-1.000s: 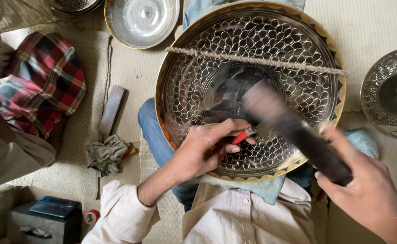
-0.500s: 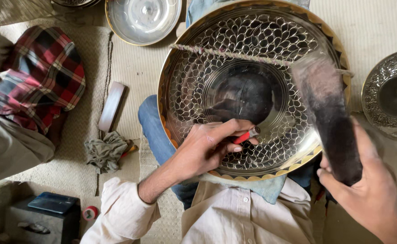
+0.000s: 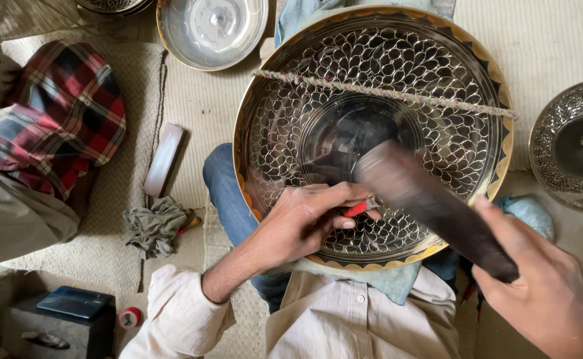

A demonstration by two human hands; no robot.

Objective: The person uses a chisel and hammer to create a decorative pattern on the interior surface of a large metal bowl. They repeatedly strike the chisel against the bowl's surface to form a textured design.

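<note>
A large round metal bowl (image 3: 477,86) with a scale-like engraved pattern and a gold rim rests on my lap. A twisted cord (image 3: 437,101) stretches across it. My left hand (image 3: 301,223) rests inside the bowl's near wall, pinching a small red-handled tool (image 3: 356,209) against the metal. My right hand (image 3: 547,296) grips a dark wooden mallet (image 3: 437,206), blurred with motion, its head just above the small tool.
A silver dish (image 3: 211,30) lies at the top, an embossed metal bowl (image 3: 574,146) at the right. A red plaid cloth (image 3: 52,126) lies to the left, with a wooden block (image 3: 164,159), a grey rag (image 3: 155,226), a dark box (image 3: 72,312) and a tape roll (image 3: 130,318).
The mallet swung up and to the right half a second ago, and has come back down onto the small tool. My left hand has stayed in place.
</note>
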